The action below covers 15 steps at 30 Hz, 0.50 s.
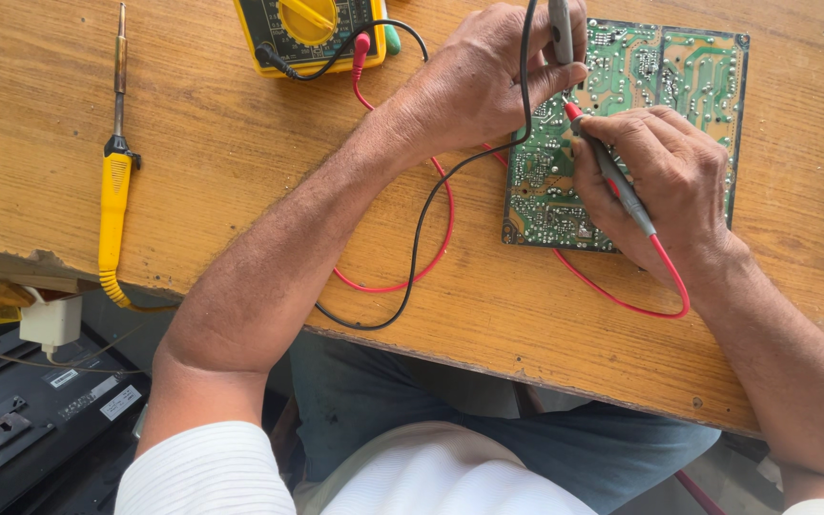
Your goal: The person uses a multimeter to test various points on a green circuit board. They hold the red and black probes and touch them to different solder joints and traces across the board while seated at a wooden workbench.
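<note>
1. The green circuit board (622,114) lies flat, solder side up, on the far right part of the wooden counter (240,143).
2. The left hand (484,81) rests on the board's left edge; its fingers are clamped on the black probe (561,29), held upright over the board.
3. The right hand (665,181) rests on the board's near half; its fingers are clamped on the red probe (612,172), whose tip touches the board near its middle.
4. The black lead (422,229) and the red lead (402,284) loop across the counter to the yellow multimeter (309,33) at the far edge.
5. Progress: both leads are plugged in and both probes are at the board, so probing appears under way. The meter reading is out of view.
6. A yellow-handled soldering iron (114,181) lies untouched at the left, well apart from the board.
</note>
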Tool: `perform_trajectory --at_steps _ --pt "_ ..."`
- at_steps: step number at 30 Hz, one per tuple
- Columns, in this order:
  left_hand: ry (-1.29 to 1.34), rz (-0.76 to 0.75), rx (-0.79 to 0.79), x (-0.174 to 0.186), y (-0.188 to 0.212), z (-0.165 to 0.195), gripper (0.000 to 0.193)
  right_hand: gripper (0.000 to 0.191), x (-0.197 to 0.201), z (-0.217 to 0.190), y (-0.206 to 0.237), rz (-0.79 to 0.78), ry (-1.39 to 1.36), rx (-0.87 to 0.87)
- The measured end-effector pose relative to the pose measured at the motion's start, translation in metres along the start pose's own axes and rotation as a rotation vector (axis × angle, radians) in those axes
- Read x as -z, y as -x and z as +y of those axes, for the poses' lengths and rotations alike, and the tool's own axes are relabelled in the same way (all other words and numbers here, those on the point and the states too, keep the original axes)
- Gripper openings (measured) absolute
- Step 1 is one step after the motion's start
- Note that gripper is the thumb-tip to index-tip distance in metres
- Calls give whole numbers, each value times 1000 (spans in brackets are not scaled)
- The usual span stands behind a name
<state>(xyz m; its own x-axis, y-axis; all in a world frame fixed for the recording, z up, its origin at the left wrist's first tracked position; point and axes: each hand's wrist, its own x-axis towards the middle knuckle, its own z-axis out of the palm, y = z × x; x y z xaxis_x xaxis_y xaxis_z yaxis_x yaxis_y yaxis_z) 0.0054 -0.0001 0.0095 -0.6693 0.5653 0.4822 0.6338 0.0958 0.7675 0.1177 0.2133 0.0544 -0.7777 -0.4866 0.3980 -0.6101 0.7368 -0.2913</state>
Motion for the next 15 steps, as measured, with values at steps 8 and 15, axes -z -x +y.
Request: perform_trajectory --at_steps 8,15 --pt "-8 -10 3 -1 -2 2 18 10 1 -3 -2 10 20 2" --pt "15 -9 10 0 -1 3 17 8 -2 0 1 12 9 -4"
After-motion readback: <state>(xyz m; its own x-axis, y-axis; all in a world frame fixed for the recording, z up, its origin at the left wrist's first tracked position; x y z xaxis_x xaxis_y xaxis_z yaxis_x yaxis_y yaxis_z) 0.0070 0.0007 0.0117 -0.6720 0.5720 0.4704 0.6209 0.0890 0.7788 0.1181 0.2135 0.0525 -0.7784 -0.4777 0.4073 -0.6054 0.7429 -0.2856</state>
